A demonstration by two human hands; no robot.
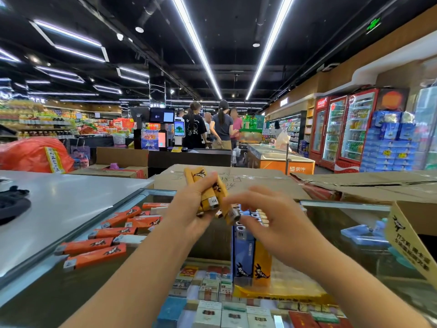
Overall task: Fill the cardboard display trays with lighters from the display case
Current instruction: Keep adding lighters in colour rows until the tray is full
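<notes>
My left hand point(189, 209) grips a bunch of yellow lighters point(203, 183) above the glass counter. My right hand point(267, 216) pinches one yellow lighter point(233, 215) by its metal head, just right of the bunch. Below them stands a cardboard display tray point(279, 292) holding upright blue lighters point(243, 252) and a yellow one point(262, 261). Several orange lighters point(99, 245) lie loose on the glass at the left. A second cardboard tray point(411, 240) sits at the right edge, with pale blue lighters point(361, 233) lying beside it.
The glass display case point(71, 292) shows cigarette packs point(212, 311) beneath. A white counter point(59, 204) lies to the left with a black object on it. Flattened cardboard boxes point(354, 183) sit behind. Several people stand at the checkout in the distance.
</notes>
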